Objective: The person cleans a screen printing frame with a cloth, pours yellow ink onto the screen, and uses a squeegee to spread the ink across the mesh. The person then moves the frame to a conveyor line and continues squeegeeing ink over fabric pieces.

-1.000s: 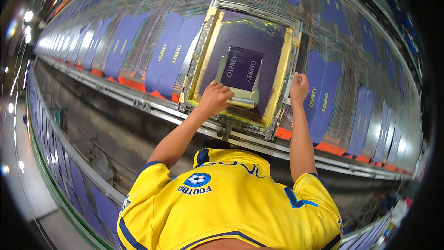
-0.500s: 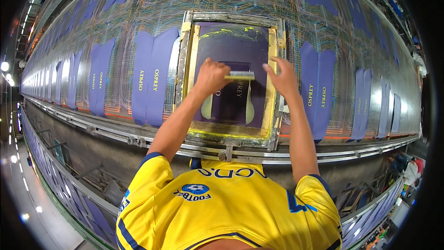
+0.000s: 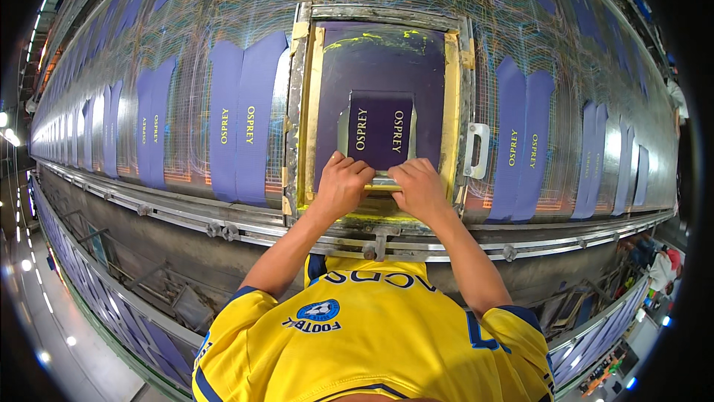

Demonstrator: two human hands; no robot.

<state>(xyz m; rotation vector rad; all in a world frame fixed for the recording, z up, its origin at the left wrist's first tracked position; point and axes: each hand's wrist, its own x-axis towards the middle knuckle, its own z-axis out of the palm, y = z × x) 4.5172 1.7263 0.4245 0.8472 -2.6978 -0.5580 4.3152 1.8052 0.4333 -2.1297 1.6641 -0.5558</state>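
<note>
Your left hand (image 3: 343, 182) & right hand (image 3: 418, 188) sat side by side at the near end of the printing screen (image 3: 379, 112), fingers curled shut over a pale squeegee (image 3: 384, 181), of which only a strip showed btwn the knuckles. The screen's metal frame w/ yellow tape lay flat on the long bench (image 3: 186, 52), a white handle (image 3: 479, 150) on its right side. Thru the mesh you could see a purple fabric panel (image 3: 380, 129) w/ yellow lettering, just beyond your hands.

The bench surface was glossy, streaked w/ fine coloured lines, and ran far off to the left. More purple panels (image 3: 245, 116) lay in pairs along it, on both sides of the screen, touching the bench, apart from each other. A steel rail (image 3: 223, 229) w/ bolts edged the near side. Below it, a second tier of purple pieces (image 3: 160, 350). Ceiling lamps (image 3: 10, 136) shone at far left; floor looked grey & shiny. Another person (image 3: 660, 267) stood at lower right, well apart.
</note>
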